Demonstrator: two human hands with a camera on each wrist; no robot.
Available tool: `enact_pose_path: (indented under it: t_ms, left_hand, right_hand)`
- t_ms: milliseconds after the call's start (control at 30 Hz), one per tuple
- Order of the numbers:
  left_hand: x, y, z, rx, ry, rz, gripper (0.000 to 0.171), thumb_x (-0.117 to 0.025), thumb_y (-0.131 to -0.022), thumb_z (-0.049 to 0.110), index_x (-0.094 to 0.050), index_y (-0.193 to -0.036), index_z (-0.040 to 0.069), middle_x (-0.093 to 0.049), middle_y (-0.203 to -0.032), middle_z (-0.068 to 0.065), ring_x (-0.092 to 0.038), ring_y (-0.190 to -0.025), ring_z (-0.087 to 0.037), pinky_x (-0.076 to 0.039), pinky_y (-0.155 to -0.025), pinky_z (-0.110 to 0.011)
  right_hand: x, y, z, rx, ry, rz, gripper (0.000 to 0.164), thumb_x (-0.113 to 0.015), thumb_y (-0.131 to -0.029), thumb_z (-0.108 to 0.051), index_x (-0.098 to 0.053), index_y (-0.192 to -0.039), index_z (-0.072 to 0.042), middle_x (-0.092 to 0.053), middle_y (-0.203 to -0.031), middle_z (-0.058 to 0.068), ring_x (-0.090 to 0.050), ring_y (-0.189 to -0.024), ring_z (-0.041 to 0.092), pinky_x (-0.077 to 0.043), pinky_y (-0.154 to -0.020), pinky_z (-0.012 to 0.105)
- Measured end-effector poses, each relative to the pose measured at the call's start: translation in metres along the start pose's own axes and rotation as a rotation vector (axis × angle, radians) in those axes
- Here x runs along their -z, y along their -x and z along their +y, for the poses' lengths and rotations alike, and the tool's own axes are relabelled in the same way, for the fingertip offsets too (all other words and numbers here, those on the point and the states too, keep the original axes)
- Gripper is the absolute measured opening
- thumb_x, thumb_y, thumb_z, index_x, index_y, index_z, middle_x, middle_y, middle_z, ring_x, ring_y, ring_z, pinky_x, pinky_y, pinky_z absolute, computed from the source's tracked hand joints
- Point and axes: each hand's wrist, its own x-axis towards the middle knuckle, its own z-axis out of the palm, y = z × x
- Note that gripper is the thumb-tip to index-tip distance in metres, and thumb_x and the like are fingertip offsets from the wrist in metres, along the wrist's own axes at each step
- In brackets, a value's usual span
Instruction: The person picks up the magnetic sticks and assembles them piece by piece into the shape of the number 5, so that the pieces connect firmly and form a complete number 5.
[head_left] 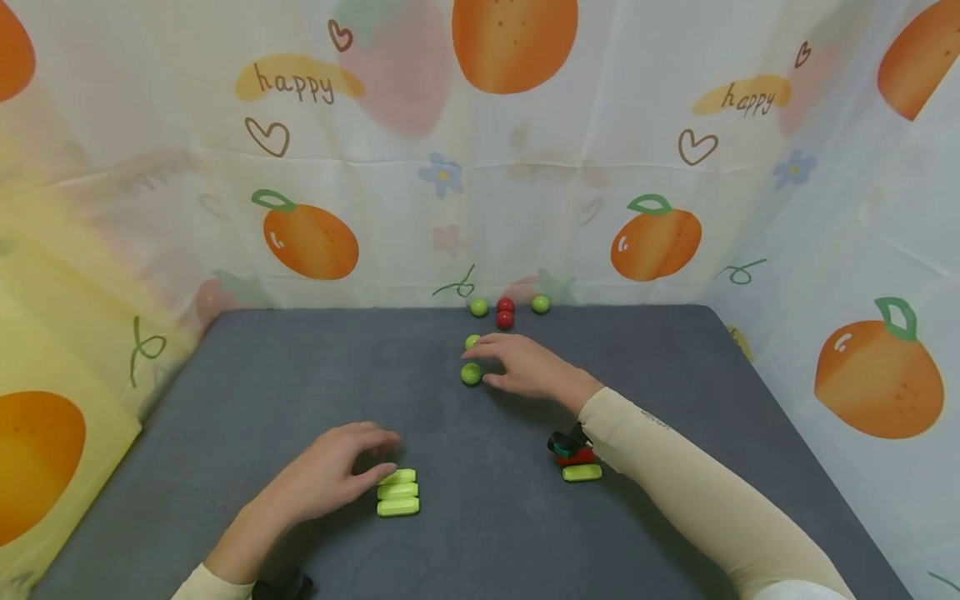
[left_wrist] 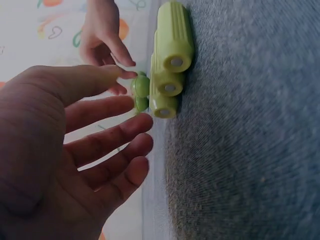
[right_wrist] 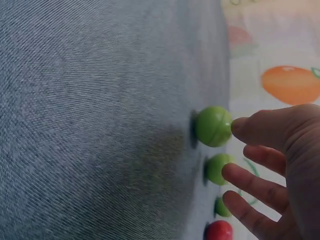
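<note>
My left hand (head_left: 330,471) hovers beside three light-green ribbed rods (head_left: 398,506), laid side by side, its thumb tip overlapping the farthest one. Pale round discs show on the ends of these rods (left_wrist: 175,61) in the left wrist view. With fingers spread and relaxed, that hand (left_wrist: 95,135) holds nothing. Farther off, my right hand (head_left: 528,367) reaches over the table at two green balls (head_left: 471,373), thumb by the nearer one and fingers partly covering the other. In the right wrist view, the thumb tip lies right at the nearest green ball (right_wrist: 213,126); the fingers are loosely bent.
Near the back edge are two red balls (head_left: 506,319), flanked by a green ball (head_left: 479,307) and another green ball (head_left: 540,304). Below the right wrist lie a red piece (head_left: 576,457), partly hidden, and a green rod (head_left: 582,473). A printed curtain (head_left: 525,200) stands behind the grey table (head_left: 300,367).
</note>
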Motion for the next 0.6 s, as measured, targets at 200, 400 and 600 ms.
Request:
enact_pose_path:
  t_ms: [200,400,600]
  left_hand:
    - [-0.001,-0.002,-0.002,-0.016,0.118,-0.116,0.02,-0.076,-0.105,0.021,-0.08,-0.123,0.015,-0.068,-0.104,0.016,-0.06,-0.085,-0.001,-0.055,-0.073,-0.031]
    - [-0.003,-0.002,-0.002,-0.002,0.113,-0.131,0.016,-0.076,-0.104,0.016,-0.081,-0.119,0.019,-0.066,-0.103,0.019,-0.06,-0.085,0.0,-0.055,-0.073,-0.03]
    - [-0.003,-0.004,0.0,-0.012,0.137,-0.146,0.015,-0.076,-0.104,0.016,-0.081,-0.117,0.02,-0.067,-0.103,0.018,-0.06,-0.085,-0.001,-0.055,-0.073,-0.03]
  right_hand:
    - [-0.007,-0.005,-0.008,0.039,0.066,-0.055,0.047,-0.069,-0.107,-0.008,-0.065,-0.152,-0.021,-0.055,-0.158,0.01,-0.055,-0.143,0.026,-0.053,-0.105,0.043]
    - [-0.013,-0.011,-0.011,0.091,0.122,-0.022,0.038,-0.068,-0.105,-0.002,-0.073,-0.141,-0.014,-0.064,-0.14,0.007,-0.063,-0.127,0.023,-0.055,-0.102,0.039]
    - [-0.018,-0.013,-0.006,0.057,0.088,0.013,0.032,-0.075,-0.105,-0.009,-0.074,-0.137,-0.013,-0.066,-0.129,0.005,-0.065,-0.106,0.018,-0.057,-0.091,0.035]
